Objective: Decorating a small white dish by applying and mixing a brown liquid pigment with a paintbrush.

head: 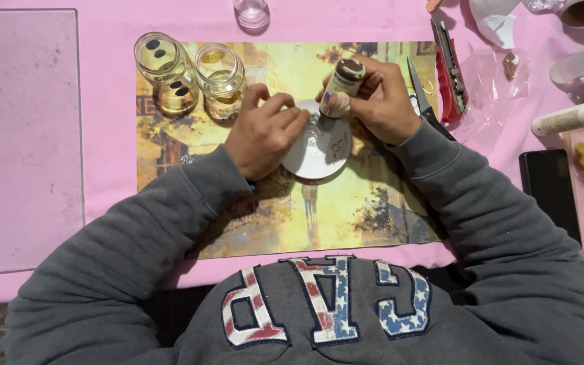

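Note:
A white round disc [322, 150] lies on a yellow printed picture sheet [346, 216] spread over the pink table cover. My left hand [265, 132] rests on the disc's left edge with its fingers curled, holding it down. My right hand [383, 101] grips a small squeeze bottle [343, 84] with a brown end, tipped so its nozzle meets the top of the disc. Both grey sleeves reach in from below.
Two glass jars [170, 74] [221, 81] with yellowish liquid stand left of the hands. Scissors [419, 91] and a red utility knife [451, 67] lie to the right. A clear glass pane [21, 135] sits at far left. A glue tube [572, 116], cups and trays crowd the right edge.

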